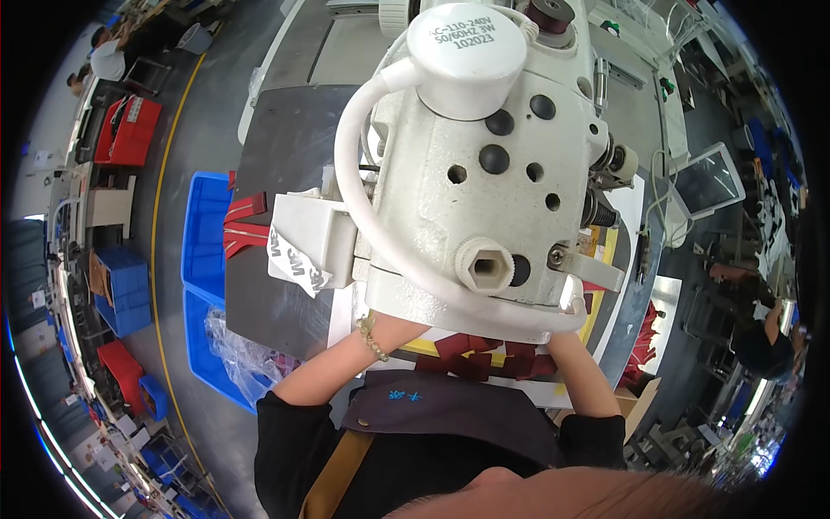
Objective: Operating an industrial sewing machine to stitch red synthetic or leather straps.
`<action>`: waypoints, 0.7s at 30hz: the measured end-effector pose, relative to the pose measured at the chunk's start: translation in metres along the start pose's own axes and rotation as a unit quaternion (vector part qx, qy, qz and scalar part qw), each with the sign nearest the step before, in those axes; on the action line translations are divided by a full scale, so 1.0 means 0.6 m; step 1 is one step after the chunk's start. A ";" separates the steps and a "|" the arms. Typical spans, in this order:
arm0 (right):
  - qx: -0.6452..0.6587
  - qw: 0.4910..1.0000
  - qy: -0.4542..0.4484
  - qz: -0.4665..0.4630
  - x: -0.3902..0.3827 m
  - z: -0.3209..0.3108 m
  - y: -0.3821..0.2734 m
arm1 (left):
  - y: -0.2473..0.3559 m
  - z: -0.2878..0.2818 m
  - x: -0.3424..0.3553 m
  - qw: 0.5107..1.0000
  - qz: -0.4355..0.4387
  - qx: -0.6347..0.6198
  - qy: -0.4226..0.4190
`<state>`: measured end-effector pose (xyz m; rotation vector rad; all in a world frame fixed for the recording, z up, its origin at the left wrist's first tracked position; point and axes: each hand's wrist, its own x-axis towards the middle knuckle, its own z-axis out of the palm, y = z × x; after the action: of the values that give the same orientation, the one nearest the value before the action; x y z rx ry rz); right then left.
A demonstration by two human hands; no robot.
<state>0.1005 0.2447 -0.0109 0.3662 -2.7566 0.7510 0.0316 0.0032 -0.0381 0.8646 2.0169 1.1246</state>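
Observation:
A large white sewing machine head (406,199) fills the middle and covers most of both my hands. Past a beaded bracelet (370,337), only the wrist end of my left hand (401,330) shows before it passes under the machine. On the other side, my right hand (562,343) goes beneath the machine's lower right edge. Neither hand's fingers are visible, so I cannot see what they hold. Between my forearms, several dark red fabric pieces (464,356) lie at the near edge of a yellow work surface (422,345).
Red strips (246,227) hang over the dark table's (285,130) left edge. Blue bins (206,233) stand below it, one with clear plastic (238,350). More red pieces (644,342) are at the right beside a cardboard box (638,406). A screen (711,182) stands farther right.

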 end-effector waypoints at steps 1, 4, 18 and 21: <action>0.007 1.000 0.016 -0.013 0.003 0.004 0.000 | -0.001 -0.002 0.002 1.000 -0.004 0.000 0.002; -0.009 1.000 0.004 -0.007 0.001 -0.011 -0.001 | 0.005 -0.004 0.011 1.000 0.005 -0.008 -0.010; 0.033 0.997 -0.043 0.064 -0.001 -0.009 -0.006 | 0.010 -0.005 0.010 0.999 -0.003 -0.022 -0.034; 0.070 0.992 -0.038 0.098 0.002 -0.010 -0.011 | 0.011 -0.005 0.005 0.999 -0.006 -0.027 -0.042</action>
<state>0.1023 0.2423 -0.0025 0.1559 -2.8478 1.0031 0.0290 0.0069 -0.0318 0.8579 1.9130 1.1118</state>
